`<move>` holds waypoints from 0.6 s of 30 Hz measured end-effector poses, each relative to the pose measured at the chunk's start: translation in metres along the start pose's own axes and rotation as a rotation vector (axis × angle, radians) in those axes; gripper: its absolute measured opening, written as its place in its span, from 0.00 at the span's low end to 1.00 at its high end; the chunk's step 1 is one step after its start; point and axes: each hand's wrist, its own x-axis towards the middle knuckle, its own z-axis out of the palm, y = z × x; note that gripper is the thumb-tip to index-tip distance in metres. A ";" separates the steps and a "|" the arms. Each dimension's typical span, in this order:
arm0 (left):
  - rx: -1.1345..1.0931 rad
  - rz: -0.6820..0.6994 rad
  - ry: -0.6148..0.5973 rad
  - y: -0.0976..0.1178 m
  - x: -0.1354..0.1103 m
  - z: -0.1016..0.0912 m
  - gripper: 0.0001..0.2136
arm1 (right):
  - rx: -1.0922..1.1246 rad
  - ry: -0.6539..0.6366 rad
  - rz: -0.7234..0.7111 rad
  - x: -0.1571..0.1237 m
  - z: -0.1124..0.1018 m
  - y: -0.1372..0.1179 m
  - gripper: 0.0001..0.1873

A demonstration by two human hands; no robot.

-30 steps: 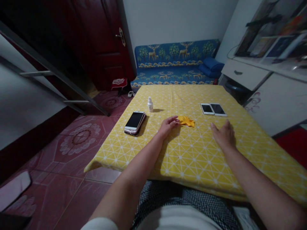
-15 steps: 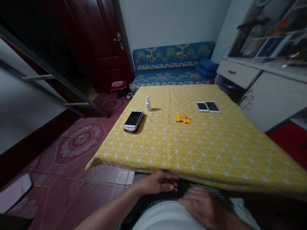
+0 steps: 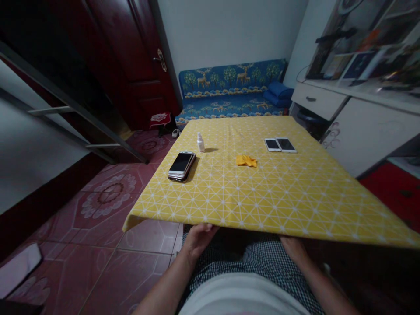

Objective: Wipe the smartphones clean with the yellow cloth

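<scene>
At the near edge of the table (image 3: 236, 205), covered by a yellow cloth with white lines, my left hand (image 3: 198, 238) is closed on the edge. Its thumb shows and the other fingers go underneath. My right hand (image 3: 293, 246) reaches under the same edge farther right, its fingers hidden by the cloth. On the tabletop, a stack of phones (image 3: 181, 165) lies at the left with a white spray bottle (image 3: 201, 143) upright behind it. A crumpled orange-yellow cloth (image 3: 246, 161) lies near the middle. Two white phones, one smaller (image 3: 272, 145) and one larger (image 3: 286, 145), lie side by side at the right.
A blue patterned sofa (image 3: 229, 89) stands behind the table. To the right is a white cabinet (image 3: 370, 131) with cluttered shelves. A metal ladder (image 3: 78, 105) leans at the left, near a dark red door (image 3: 141, 65). A small stool (image 3: 160, 120) stands by the door.
My hands have moved from my lap, apart from each other and forward to the table's near edge. The view has shifted slightly; the things on the table have stayed in place.
</scene>
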 end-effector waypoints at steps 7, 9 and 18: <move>-0.127 0.007 0.035 0.012 0.005 0.017 0.17 | 0.139 0.076 0.067 -0.005 -0.008 -0.029 0.33; -0.119 0.036 0.087 0.009 0.007 0.020 0.16 | 0.174 0.069 0.078 -0.008 -0.012 -0.035 0.34; -0.094 0.091 0.176 0.006 0.004 0.029 0.13 | 0.272 0.037 -0.015 -0.005 -0.019 -0.035 0.33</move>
